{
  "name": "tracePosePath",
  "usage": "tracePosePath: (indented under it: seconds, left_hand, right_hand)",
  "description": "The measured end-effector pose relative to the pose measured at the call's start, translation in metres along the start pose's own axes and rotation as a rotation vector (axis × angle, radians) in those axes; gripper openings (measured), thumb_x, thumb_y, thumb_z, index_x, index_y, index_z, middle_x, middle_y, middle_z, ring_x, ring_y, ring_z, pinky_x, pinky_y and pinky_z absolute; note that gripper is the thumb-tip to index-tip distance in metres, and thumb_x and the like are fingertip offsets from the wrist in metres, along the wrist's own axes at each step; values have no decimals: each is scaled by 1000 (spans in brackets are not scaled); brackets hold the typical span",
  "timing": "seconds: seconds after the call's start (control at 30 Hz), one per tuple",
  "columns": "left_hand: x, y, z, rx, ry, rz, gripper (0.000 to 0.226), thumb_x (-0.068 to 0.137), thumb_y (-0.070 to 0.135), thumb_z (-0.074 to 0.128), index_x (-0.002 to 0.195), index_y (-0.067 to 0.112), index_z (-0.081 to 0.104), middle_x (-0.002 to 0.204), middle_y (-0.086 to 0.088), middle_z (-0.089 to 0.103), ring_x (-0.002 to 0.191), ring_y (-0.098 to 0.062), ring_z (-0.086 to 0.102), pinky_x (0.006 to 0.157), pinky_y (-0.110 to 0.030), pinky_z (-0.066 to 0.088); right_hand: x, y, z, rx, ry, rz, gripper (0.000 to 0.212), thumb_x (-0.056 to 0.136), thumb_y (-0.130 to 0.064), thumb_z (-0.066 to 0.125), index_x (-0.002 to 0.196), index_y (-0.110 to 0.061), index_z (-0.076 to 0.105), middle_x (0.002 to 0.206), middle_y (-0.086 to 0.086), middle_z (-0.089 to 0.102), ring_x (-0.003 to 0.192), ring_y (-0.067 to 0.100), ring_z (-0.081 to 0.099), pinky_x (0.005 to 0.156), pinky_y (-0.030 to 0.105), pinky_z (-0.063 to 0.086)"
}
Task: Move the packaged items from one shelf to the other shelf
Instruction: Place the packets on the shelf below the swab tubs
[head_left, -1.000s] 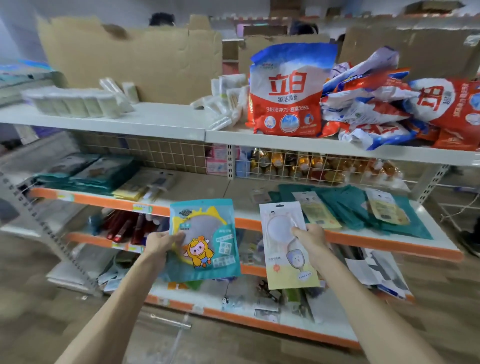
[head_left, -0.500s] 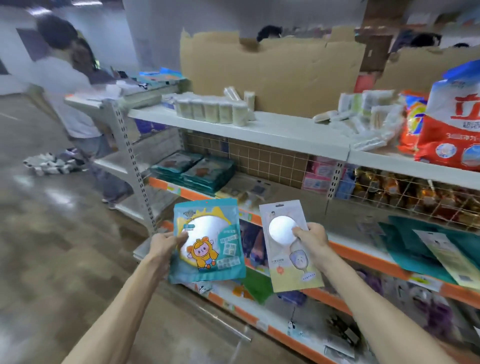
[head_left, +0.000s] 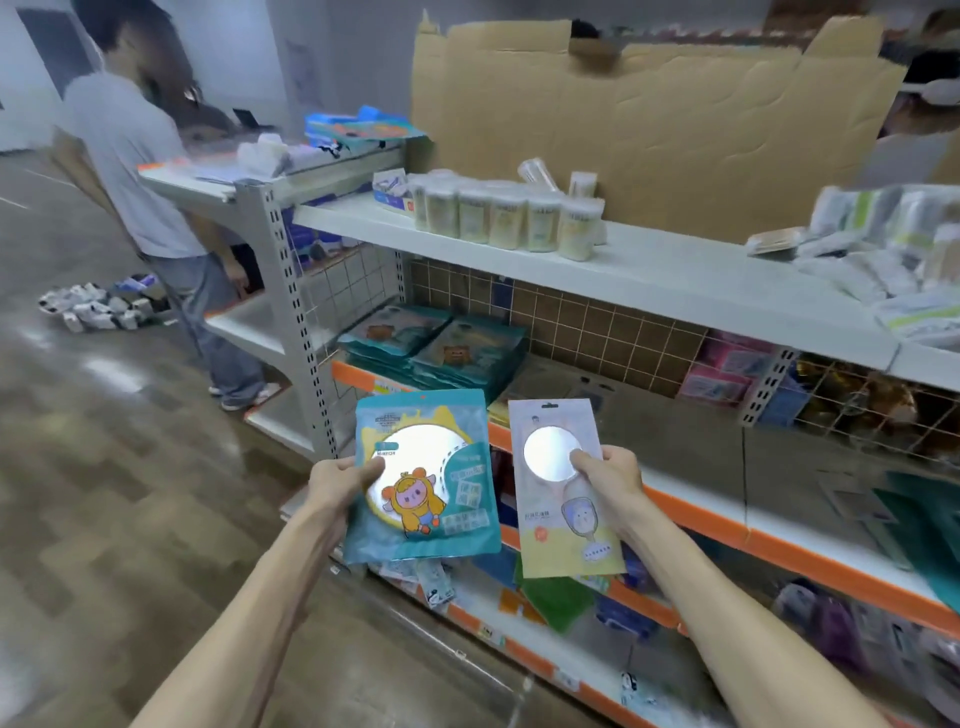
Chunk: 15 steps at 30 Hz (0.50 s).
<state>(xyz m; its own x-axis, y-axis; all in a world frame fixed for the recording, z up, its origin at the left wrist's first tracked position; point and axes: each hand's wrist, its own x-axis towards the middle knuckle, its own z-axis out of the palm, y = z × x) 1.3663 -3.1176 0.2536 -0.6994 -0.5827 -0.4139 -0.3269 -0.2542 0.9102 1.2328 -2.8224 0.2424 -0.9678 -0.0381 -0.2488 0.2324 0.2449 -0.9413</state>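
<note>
My left hand (head_left: 337, 486) grips the left edge of a teal mirror packet (head_left: 423, 478) with a cartoon figure in yellow. My right hand (head_left: 610, 480) pinches a pale, narrow mirror packet (head_left: 558, 519) by its right side, thumb on the round mirror. Both packets are held upright in front of the orange-edged middle shelf (head_left: 691, 512). At that shelf's left end lie two stacks of matching teal packets (head_left: 441, 351).
A person in a grey shirt (head_left: 140, 171) stands at the left beside another shelf unit (head_left: 270, 179). White jars (head_left: 509, 218) line the top shelf before a cardboard sheet (head_left: 649, 119). Small items (head_left: 98, 306) lie on the floor at the left. Lower shelves hold mixed packets.
My view has swung further left along the shelving, so the detergent bags are out of view and the person at the left has come in. Both hands still hold their packets.
</note>
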Motion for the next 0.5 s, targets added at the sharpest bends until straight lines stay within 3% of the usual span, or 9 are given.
tracePosePath:
  seconds: [0.1, 0.17, 0.27, 0.37, 0.43, 0.5]
  left_hand:
    - [44, 20, 3, 44, 0, 20, 9, 88, 5, 69, 85, -3, 68, 75, -16, 74, 53, -24, 69, 50, -31, 56]
    - [76, 41, 2, 51, -15, 19, 13, 88, 7, 69, 90, -5, 68, 81, -21, 74, 65, -33, 72, 62, -42, 60]
    - [124, 76, 0, 78, -13, -8, 22, 87, 12, 71, 100, -6, 68, 88, -24, 73, 81, -44, 71, 79, -61, 56]
    - [167, 105, 5, 118, -27, 37, 15, 87, 10, 71, 93, -4, 69, 78, -19, 74, 67, -35, 71, 63, -44, 59]
    - [192, 117, 11, 122, -28, 53, 13, 87, 8, 71, 90, -4, 69, 75, -18, 74, 60, -30, 70, 56, -36, 57]
    - [217, 123, 19, 116, -63, 52, 13, 87, 7, 71, 91, -6, 69, 79, -20, 74, 61, -30, 70, 60, -37, 57]
  right_hand:
    - [36, -13, 26, 1, 19, -5, 30, 80, -19, 68, 82, 10, 63, 72, 17, 65, 63, 27, 60, 56, 33, 42]
    - [62, -26, 39, 21, 41, -9, 23, 83, -16, 68, 74, 4, 64, 68, 13, 63, 61, 24, 57, 55, 30, 40]
    - [106, -38, 54, 37, 89, -4, 26, 84, -15, 67, 65, -9, 50, 63, 8, 46, 61, 21, 43, 57, 30, 30]
    - [138, -48, 69, 73, 108, 16, 18, 85, -19, 69, 88, -8, 55, 81, 8, 50, 76, 21, 49, 65, 31, 35]
    - [156, -51, 78, 74, 124, 63, 35, 86, -23, 71, 110, -2, 57, 102, 11, 60, 95, 26, 60, 75, 32, 45]
    - [170, -54, 86, 92, 153, 105, 35, 84, -20, 73, 109, 1, 61, 103, 15, 66, 96, 30, 64, 76, 31, 49]
